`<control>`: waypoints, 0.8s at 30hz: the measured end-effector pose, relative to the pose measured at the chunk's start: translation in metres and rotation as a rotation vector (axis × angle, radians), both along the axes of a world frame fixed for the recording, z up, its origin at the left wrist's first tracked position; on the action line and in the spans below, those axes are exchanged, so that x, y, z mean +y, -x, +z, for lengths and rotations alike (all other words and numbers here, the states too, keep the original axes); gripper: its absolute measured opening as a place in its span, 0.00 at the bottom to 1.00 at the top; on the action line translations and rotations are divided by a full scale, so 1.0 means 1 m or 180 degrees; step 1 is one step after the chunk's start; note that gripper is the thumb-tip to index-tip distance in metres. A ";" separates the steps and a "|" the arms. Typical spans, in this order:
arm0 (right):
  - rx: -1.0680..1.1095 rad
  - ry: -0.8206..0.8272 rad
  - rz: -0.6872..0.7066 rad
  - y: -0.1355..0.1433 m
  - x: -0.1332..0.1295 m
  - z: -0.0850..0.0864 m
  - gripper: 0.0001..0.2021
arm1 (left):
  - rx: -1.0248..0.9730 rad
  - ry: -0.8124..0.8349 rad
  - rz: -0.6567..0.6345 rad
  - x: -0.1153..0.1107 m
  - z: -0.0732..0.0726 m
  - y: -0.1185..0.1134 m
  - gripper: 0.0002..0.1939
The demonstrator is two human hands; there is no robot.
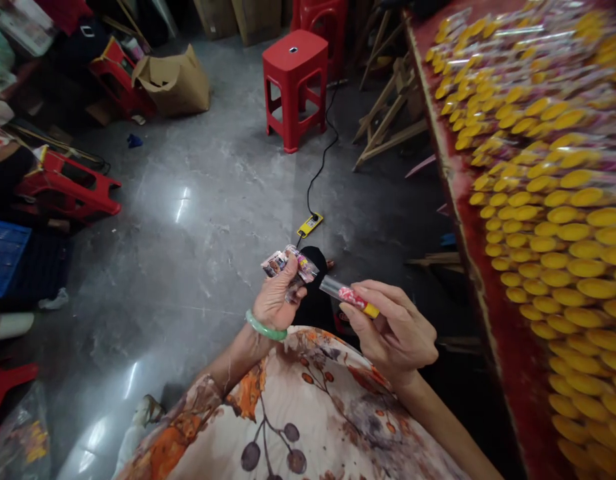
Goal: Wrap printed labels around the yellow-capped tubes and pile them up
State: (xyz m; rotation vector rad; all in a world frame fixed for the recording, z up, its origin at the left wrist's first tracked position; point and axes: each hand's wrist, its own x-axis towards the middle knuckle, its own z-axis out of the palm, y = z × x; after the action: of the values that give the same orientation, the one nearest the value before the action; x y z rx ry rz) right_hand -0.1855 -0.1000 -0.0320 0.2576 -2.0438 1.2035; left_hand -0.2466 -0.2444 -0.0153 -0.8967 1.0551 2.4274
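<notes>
My left hand (281, 293), with a green bangle (265, 327) at its wrist, is closed on several small printed cards (305, 265). The thumb presses them against the fingers. Between the thumb and fingers of my right hand (393, 327) is a clear tube (345, 291) with a yellow end cap and a red and white pattern inside. Its clear end points up and left toward the cards, a small gap apart from them. The cap is partly covered by my fingers.
Rows of similar yellow-capped tubes (558, 233) lie stacked on the red table (468, 220) at my right. A red stool (295, 53) stands ahead, near a yellow power strip (311, 225) with a black cord. A paper bag (181, 87) and blue crate (8, 257) are left.
</notes>
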 end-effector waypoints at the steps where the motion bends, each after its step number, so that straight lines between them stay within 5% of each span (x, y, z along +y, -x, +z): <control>1: -0.0042 0.0110 -0.0014 -0.002 0.002 0.002 0.20 | 0.0020 0.0008 -0.0045 0.002 0.000 0.000 0.20; 8: -0.0036 0.0297 -0.0383 -0.018 0.015 0.013 0.19 | 0.0058 -0.0184 -0.0646 0.032 0.000 0.000 0.21; 16: 0.0178 -0.0394 -0.1102 -0.046 0.031 0.005 0.24 | -0.0013 -0.0330 -0.1471 0.069 -0.001 -0.006 0.20; 21: -0.0049 0.0255 -0.1328 -0.058 0.037 0.004 0.17 | 0.0292 -0.0182 -0.1596 0.087 0.001 -0.016 0.20; 24: -0.0060 0.0070 -0.1661 -0.065 0.040 0.000 0.18 | 0.0541 -0.0107 -0.1792 0.093 0.001 -0.022 0.21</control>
State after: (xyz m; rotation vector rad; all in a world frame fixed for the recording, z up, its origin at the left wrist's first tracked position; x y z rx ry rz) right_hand -0.1207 -0.0595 -0.0319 -0.2863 -1.9434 0.8999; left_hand -0.2248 -0.1518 -0.0143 -0.3189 1.1351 2.0549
